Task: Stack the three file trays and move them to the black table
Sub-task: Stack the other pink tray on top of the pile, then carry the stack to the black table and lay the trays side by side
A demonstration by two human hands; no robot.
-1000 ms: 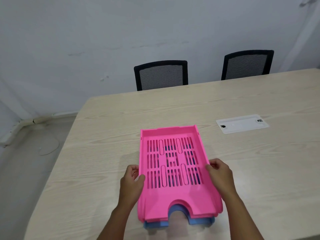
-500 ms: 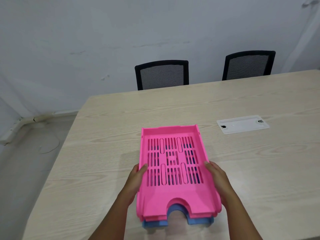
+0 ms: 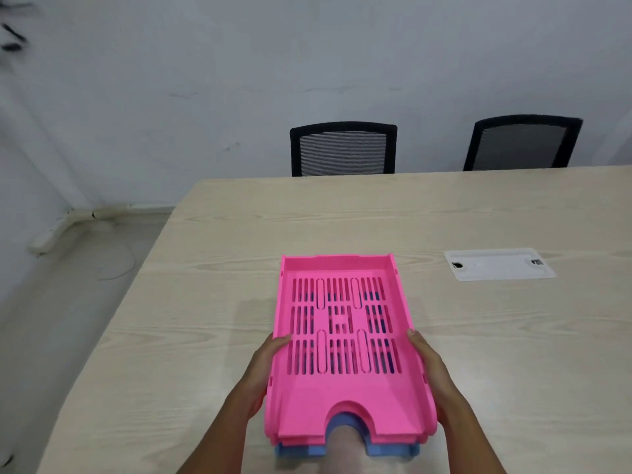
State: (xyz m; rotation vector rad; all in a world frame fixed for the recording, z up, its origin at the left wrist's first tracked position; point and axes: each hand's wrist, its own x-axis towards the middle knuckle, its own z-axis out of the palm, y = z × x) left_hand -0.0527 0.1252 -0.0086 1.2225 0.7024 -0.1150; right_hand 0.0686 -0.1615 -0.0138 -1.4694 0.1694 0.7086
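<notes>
A stack of file trays sits near the front edge of the light wooden table [image 3: 205,302]. The top tray is pink [image 3: 342,398] with a slotted floor; a second pink tray edge shows just beneath it, and a blue tray [image 3: 393,451] lies at the bottom. My left hand [image 3: 265,367] grips the stack's left side, thumb over the rim. My right hand [image 3: 431,367] grips the right side the same way. No black table is in view.
A white cable-port cover [image 3: 497,264] is set into the tabletop at the right. Two black mesh chairs [image 3: 343,148] [image 3: 521,142] stand behind the table's far edge. Grey floor and a wall lie to the left.
Both hands slid down and closed onto the sides of the stack. The stack looks slightly nearer to me and larger in view.
</notes>
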